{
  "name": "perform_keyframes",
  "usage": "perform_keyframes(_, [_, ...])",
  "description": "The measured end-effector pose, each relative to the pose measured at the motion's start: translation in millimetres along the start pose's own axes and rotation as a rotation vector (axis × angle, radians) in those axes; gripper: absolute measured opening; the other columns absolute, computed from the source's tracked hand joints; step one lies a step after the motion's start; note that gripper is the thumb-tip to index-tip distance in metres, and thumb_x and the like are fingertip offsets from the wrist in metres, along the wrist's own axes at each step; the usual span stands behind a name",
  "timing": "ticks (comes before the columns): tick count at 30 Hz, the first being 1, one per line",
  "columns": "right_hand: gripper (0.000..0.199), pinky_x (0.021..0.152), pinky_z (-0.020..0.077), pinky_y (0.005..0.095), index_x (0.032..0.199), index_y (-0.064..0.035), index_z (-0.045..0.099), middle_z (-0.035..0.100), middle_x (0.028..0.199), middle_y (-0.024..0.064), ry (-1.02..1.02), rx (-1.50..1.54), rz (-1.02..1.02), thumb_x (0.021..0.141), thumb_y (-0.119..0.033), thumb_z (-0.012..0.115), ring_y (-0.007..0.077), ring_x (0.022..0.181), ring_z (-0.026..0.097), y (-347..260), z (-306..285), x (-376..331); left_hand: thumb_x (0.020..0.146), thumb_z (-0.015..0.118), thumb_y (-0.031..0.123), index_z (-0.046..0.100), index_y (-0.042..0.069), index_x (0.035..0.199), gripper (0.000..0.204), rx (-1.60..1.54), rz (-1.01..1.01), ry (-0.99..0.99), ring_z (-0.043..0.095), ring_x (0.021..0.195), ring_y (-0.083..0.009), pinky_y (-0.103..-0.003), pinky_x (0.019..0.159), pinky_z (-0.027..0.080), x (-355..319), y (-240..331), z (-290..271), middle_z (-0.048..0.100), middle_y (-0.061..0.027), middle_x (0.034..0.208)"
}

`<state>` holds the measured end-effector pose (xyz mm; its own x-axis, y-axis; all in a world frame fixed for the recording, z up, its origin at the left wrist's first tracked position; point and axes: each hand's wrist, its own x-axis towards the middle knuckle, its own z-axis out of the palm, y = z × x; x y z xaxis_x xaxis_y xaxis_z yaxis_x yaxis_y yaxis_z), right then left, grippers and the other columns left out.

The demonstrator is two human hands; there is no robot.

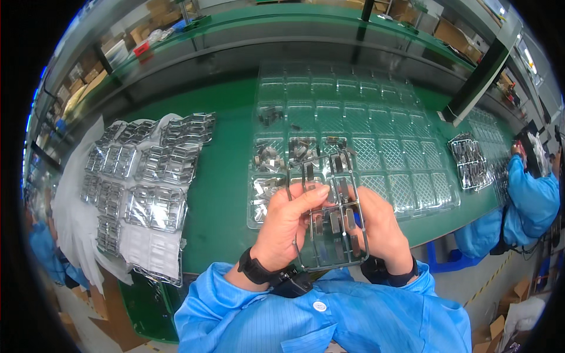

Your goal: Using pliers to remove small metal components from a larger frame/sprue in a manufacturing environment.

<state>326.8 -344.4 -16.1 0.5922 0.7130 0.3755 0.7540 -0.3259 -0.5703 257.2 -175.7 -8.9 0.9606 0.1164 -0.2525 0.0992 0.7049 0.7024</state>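
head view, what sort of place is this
Probably a factory workshop: a frame of small parts is being handled over a green bench, a clear compartment tray holds loose pieces, and a co-worker wears similar blue clothing.

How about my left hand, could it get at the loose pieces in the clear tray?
Probably yes: your left hand is near the loose pieces and nothing seems to cover them, though it may need to let go of the dark frame.
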Motion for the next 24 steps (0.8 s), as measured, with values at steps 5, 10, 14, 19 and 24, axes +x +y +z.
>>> perform_keyframes(5, [0.048, 0.069, 0.0457, 0.0424, 0.113, 0.0004, 0.050, 0.056, 0.087, 0.0166, -0.005, 0.001, -0.038, 0.067, -0.005, 0.063, 0.0353, 0.081, 0.056, 3.4, 3.4, 0.9, 0.085, 0.062, 0.013, 0.060, 0.004, 0.094, 0.013, -0.025, -0.022, -0.012, 0.059, 0.071, -0.0064, -0.017, 0.060, 0.044, -1.2, -1.5, 0.4, 0.063, -0.0027, 0.080])
perform_keyframes(10, [0.049, 0.065, 0.0466, 0.0421, 0.113, 0.0013, 0.050, 0.057, 0.084, 0.0162, -0.015, -0.001, -0.044, 0.067, -0.003, 0.063, 0.0350, 0.077, 0.058, 1.7, 2.3, 0.0, 0.085, 0.061, 0.012, 0.060, 0.003, 0.092, 0.012, -0.023, -0.044, -0.035, 0.059, 0.072, -0.0079, -0.019, 0.064, 0.045, -3.3, 1.0, -1.2, 0.064, -0.0037, 0.081])
perform_keyframes(14, [0.047, 0.058, 0.0470, 0.0423, 0.113, 0.0012, 0.050, 0.059, 0.078, 0.0158, -0.045, 0.042, -0.020, 0.068, -0.002, 0.063, 0.0355, 0.069, 0.059, 3.9, 1.8, -1.9, 0.085, 0.061, 0.011, 0.061, 0.002, 0.092, 0.012, -0.026, -0.038, -0.042, 0.060, 0.074, -0.0103, -0.023, 0.069, 0.047, -2.7, -0.4, -1.0, 0.064, -0.0052, 0.083])
perform_keyframes(19, [0.046, 0.055, 0.0475, 0.0427, 0.113, -0.0008, 0.051, 0.060, 0.078, 0.0168, -0.079, 0.025, -0.020, 0.069, -0.002, 0.063, 0.0366, 0.066, 0.060, 3.5, 3.3, -1.2, 0.084, 0.062, 0.011, 0.061, 0.001, 0.092, 0.013, -0.021, -0.013, -0.004, 0.061, 0.077, -0.0121, -0.026, 0.072, 0.048, -1.2, -3.4, -2.7, 0.063, -0.0057, 0.083])
perform_keyframes(24, [0.042, 0.054, 0.0478, 0.0405, 0.113, -0.0018, 0.052, 0.060, 0.075, 0.0167, -0.142, -0.035, 0.052, 0.073, -0.003, 0.062, 0.0340, 0.063, 0.061, 2.1, 6.4, -5.1, 0.084, 0.063, 0.012, 0.061, 0.002, 0.092, 0.013, 0.029, 0.041, 0.055, 0.061, 0.075, -0.0112, -0.026, 0.071, 0.048, 1.3, -8.3, -4.7, 0.063, -0.0044, 0.082])
